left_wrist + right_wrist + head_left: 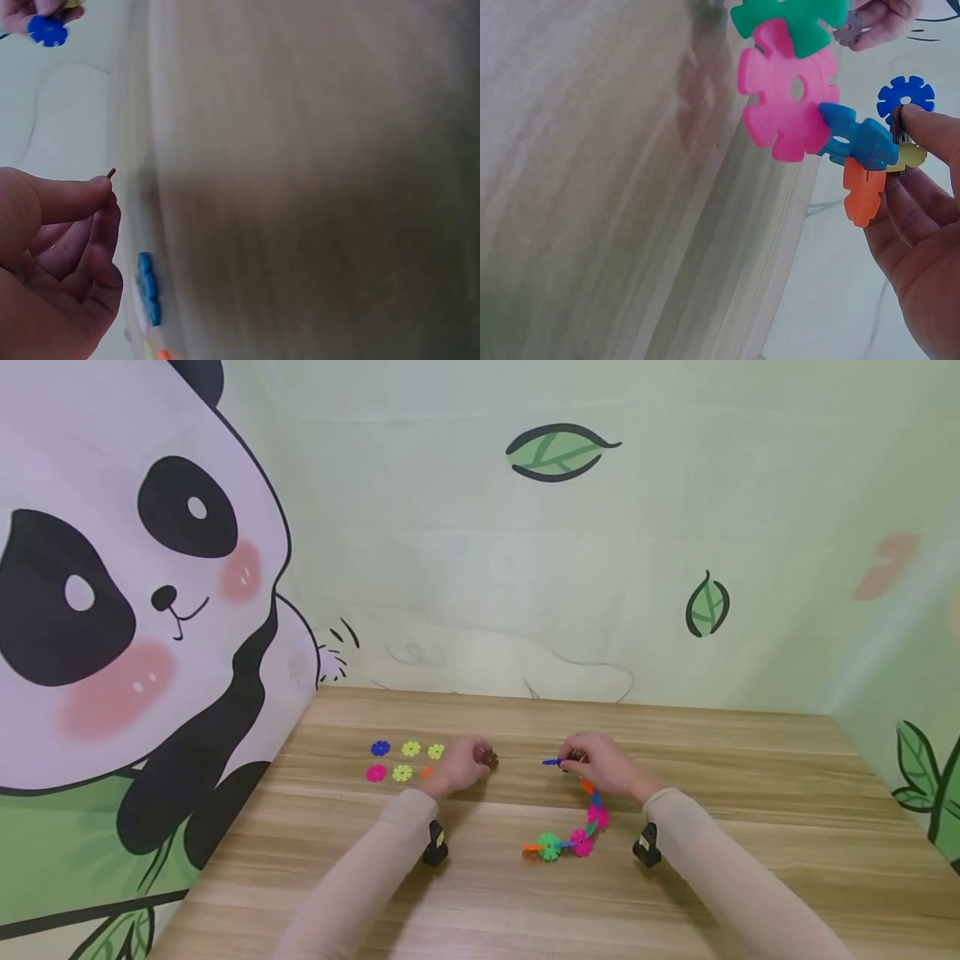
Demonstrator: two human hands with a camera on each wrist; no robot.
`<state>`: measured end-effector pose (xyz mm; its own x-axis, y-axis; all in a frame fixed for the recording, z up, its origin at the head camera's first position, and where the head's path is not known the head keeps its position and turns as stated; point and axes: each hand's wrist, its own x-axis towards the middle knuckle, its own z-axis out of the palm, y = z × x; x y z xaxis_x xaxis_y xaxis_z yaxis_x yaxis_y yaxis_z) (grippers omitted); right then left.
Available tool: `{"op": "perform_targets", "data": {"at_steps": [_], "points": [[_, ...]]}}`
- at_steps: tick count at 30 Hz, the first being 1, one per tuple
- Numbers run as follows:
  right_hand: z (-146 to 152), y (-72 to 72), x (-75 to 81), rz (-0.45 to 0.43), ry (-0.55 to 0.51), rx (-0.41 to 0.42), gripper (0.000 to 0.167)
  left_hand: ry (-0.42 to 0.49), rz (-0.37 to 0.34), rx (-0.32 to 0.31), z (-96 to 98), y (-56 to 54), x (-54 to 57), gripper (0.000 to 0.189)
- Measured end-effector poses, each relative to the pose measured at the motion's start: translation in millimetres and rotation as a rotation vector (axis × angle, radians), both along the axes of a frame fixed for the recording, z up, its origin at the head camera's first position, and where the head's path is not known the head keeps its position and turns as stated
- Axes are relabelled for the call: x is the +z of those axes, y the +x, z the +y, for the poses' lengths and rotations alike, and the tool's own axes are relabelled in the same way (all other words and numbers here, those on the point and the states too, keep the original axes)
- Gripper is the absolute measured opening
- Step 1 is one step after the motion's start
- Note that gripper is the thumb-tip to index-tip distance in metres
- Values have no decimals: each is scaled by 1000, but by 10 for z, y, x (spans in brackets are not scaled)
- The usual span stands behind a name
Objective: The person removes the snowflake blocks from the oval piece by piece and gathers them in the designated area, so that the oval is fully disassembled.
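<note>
A wooden table (750,827) with pale, streaked grain fills the near ground, smooth and matte. Two arms in beige sleeves reach in from the bottom edge, each with a small black camera strapped at the wrist.

Nearest on the table, a curved chain of snowflake discs (577,839) lies flat: thin, notched plastic wheels in orange, green, pink and blue, slotted edge to edge. It arcs from about 7 o'clock of the right hand (603,766) up into that hand. The right wrist view shows the fingers curled round the chain's top end, pinching a yellow-green piece, with a blue disc (905,94) at the very tip beyond the thumb.

At 9 o'clock of that hand, well apart, the left hand (461,764) has its thumb and forefinger pinched on a small brown disc (490,760), other fingers curled in.

At 9 o'clock of the left hand sit loose discs (401,760) in two short rows: blue, yellow, yellow behind; pink, yellow and an orange one partly hidden by the hand in front.

Beyond, fabric walls in pale green close the space, printed with dark-outlined leaves (558,450); a large panda (127,593) covers the left panel.
</note>
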<state>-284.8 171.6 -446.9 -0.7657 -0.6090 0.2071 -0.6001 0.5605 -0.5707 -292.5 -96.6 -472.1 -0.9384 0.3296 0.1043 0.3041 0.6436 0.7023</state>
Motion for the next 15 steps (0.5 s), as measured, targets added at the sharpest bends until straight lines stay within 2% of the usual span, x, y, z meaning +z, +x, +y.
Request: {"op": "perform_targets", "data": {"at_steps": [3, 15], "points": [[2, -2, -5, -4, -3, 1, 5, -29, 10, -12, 27, 1, -29, 26], [-6, -15, -20, 24, -1, 2, 6, -201, -8, 77, 102, -8, -35, 24]]}}
